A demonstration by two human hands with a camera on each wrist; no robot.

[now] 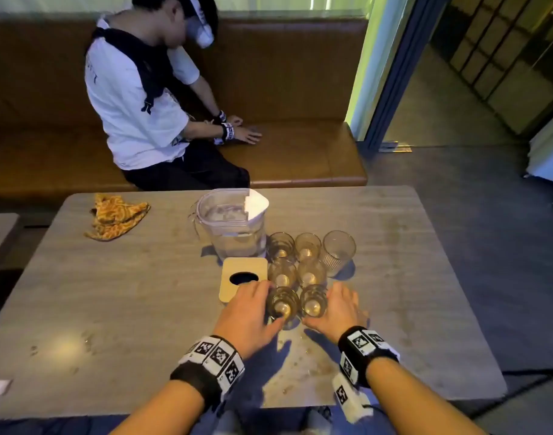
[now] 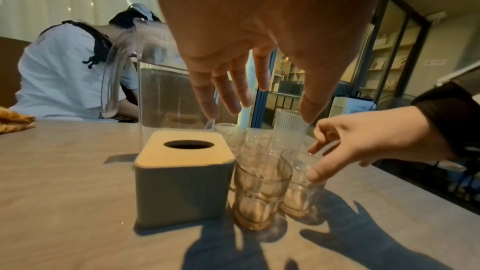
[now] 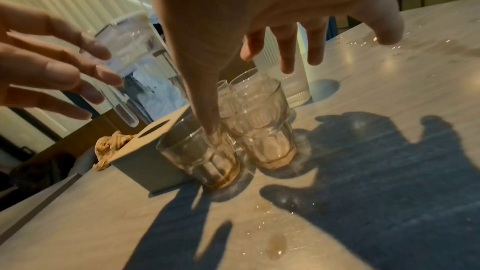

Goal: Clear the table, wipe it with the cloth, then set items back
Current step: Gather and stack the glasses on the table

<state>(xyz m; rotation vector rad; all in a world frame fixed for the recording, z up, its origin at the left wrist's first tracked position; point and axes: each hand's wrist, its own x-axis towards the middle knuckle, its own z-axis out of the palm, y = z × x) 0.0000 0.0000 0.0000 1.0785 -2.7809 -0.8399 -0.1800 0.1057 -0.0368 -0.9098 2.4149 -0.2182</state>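
The grey stone-look table point(image 1: 112, 293) fills the lower frame, its clear plastic pitcher point(image 1: 234, 227), wood-topped grey tissue box point(image 1: 242, 279) and cluster of clear glass tumblers point(image 1: 300, 271) at centre. The orange patterned cloth point(image 1: 116, 215) waits untouched at upper left. The left hand point(image 1: 248, 312) and right hand point(image 1: 336, 309), fingers spread, flank the two nearest tumblers, likely to lift them away first; neither visibly grips yet.

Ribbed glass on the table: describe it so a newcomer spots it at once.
Start at the clear pitcher in the middle of the grey table. To its right stands a cluster of glasses; the ribbed glass is at the cluster's far right corner. It alone is clear, wider and vertically fluted, while the others are amber-tinted.
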